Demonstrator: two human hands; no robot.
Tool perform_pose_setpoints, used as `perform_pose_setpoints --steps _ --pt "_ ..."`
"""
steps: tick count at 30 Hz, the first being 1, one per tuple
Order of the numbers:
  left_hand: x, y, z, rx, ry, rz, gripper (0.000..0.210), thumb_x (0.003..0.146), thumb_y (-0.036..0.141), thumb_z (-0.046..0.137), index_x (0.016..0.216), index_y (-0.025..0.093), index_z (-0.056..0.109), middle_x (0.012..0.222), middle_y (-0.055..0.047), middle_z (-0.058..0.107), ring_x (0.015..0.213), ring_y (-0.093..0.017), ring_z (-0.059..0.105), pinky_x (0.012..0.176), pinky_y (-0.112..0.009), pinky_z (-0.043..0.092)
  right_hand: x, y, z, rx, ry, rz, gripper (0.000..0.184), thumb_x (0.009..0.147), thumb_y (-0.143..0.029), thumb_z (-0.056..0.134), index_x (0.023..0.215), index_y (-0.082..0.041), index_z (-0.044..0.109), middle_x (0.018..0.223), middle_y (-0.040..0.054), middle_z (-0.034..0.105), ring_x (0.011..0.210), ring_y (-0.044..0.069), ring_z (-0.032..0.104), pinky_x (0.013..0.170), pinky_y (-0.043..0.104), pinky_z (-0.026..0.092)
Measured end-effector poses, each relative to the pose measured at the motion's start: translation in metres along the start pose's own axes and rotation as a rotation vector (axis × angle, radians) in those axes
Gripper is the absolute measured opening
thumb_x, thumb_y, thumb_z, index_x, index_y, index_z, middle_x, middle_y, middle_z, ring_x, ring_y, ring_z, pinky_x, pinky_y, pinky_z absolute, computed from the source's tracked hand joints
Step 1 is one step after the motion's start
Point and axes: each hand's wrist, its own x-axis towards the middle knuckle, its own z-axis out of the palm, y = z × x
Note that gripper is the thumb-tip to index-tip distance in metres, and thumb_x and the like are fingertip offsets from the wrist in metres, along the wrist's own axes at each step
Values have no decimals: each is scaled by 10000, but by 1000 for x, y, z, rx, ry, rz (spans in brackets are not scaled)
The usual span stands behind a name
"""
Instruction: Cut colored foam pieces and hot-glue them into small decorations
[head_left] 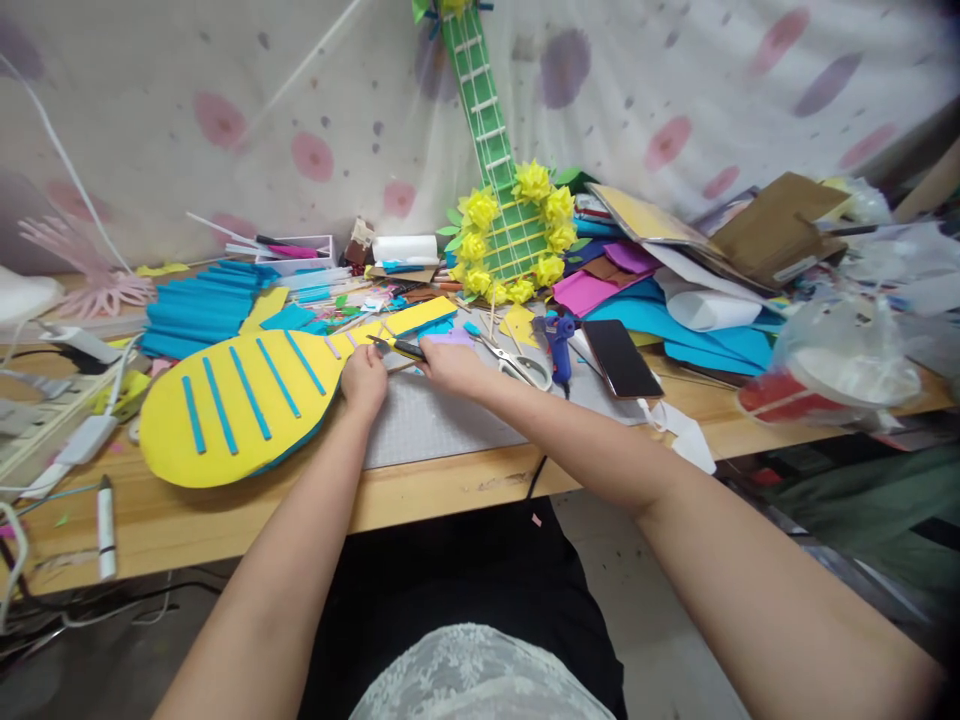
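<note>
My right hand [450, 368] is wrapped round a black-handled craft knife [409, 349], its blade pointing left toward my other hand. Fingers pinched together, my left hand [365, 382] grips a thin wooden stick [401, 366] that runs rightward beneath the knife. Just left of and behind both hands lies a yellow paper-covered instrument shape [225, 400] with a blue edge. Blue strips cross its rounded body, and small pale purple strips [333, 347] lie across the start of its neck [420, 318].
A green model instrument with yellow paper flowers [474, 248] leans on the curtain behind. Scissors [521, 366], a blue glue gun [559, 350] and a phone [621, 358] lie rightward. Coloured paper [712, 330] heaps the back right; a marker [106, 530] lies front left.
</note>
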Motion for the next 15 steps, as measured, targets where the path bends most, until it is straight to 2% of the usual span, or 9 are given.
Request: perform_pose_setpoints --steps 5,10,15 --pt "1 -1 0 -29 -13 61 295 872 283 316 771 197 579 793 -65 640 775 -203 576 654 -285 363 -2 0 -1 -7 7 -4 317 904 -357 325 1109 -153 453 998 130 657 885 253 630 726 348 464" --pt "1 -1 0 -32 -2 24 293 874 269 309 771 199 574 776 -58 632 759 -195 567 645 -280 359 -1 1 1 16 0 -14 306 906 -335 315 1118 -155 442 1006 122 657 884 245 632 719 342 469" --pt "2 -3 1 -60 -1 65 286 870 282 317 755 204 568 735 -42 618 726 -184 557 634 -275 355 -4 3 4 15 36 -25 311 902 -343 318 1103 -146 450 986 127 659 863 255 636 700 352 474"
